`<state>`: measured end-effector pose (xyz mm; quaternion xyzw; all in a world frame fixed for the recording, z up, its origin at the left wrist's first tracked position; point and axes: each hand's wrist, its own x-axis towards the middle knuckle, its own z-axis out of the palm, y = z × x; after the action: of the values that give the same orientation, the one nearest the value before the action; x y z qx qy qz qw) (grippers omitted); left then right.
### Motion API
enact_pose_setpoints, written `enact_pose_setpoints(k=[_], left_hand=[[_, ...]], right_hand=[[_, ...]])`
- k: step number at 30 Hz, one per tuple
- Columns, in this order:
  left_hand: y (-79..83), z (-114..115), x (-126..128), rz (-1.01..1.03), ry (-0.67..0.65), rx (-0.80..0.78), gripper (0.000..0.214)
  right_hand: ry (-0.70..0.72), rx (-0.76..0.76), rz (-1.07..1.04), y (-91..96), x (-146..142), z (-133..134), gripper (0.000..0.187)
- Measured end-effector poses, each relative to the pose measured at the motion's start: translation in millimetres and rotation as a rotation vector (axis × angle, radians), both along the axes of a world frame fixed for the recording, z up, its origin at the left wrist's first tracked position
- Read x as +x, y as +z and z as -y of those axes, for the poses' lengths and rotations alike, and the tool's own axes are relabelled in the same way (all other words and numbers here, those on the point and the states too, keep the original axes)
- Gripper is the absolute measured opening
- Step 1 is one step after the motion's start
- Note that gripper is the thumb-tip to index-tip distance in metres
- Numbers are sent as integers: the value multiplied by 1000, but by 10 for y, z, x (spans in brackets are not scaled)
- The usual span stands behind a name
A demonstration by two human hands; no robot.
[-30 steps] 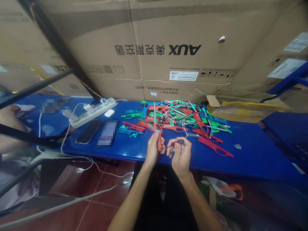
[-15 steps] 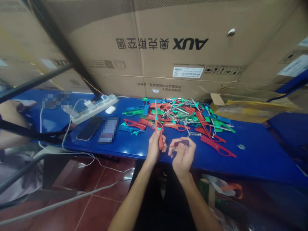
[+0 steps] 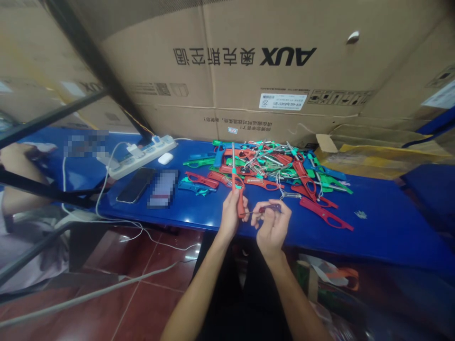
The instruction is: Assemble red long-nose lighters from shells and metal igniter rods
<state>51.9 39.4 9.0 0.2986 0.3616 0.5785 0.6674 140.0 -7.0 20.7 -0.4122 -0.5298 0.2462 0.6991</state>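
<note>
My left hand (image 3: 230, 213) is closed round the red handle of a long-nosed lighter (image 3: 239, 195), held upright over the near edge of the blue table (image 3: 373, 227), its metal tube pointing away from me. My right hand (image 3: 272, 222) pinches a small dark-red screwdriver (image 3: 267, 208) whose thin tip points left and meets the lighter's handle. Just beyond both hands lies a pile of red, green and blue lighter parts (image 3: 277, 170) mixed with metal tubes.
A white power strip (image 3: 142, 154) with cables, a black phone (image 3: 135, 184) and a white earbud case (image 3: 165, 158) lie at the table's left. Large cardboard boxes (image 3: 249, 71) wall the back. A small open carton (image 3: 373, 154) sits at the right. Another person's arm (image 3: 14, 189) shows at far left.
The view has shifted slightly; both hands keep the same hold, with the screwdriver tip staying against the lighter's handle.
</note>
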Motion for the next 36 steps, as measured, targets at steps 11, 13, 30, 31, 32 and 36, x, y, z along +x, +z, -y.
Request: enact_pose_setpoints(k=[11, 13, 30, 31, 32, 36], left_hand=[[1, -23, 30, -1, 93, -35, 47], [21, -21, 29, 19, 110, -46, 48], [-5, -31, 14, 64, 151, -29, 48], [-2, -32, 15, 66, 147, -27, 46], [1, -33, 14, 65, 145, -22, 43], [-1, -37, -7, 44, 173, 23, 39]], right_hand=[[-26, 213, 397, 125, 170, -105, 49], [42, 262, 461, 186, 194, -108, 42], [-3, 235, 637, 398, 148, 79, 50], [-17, 206, 635, 404, 170, 116, 47], [-48, 182, 626, 406, 192, 148, 42], [-190, 80, 623, 365, 274, 205, 13]])
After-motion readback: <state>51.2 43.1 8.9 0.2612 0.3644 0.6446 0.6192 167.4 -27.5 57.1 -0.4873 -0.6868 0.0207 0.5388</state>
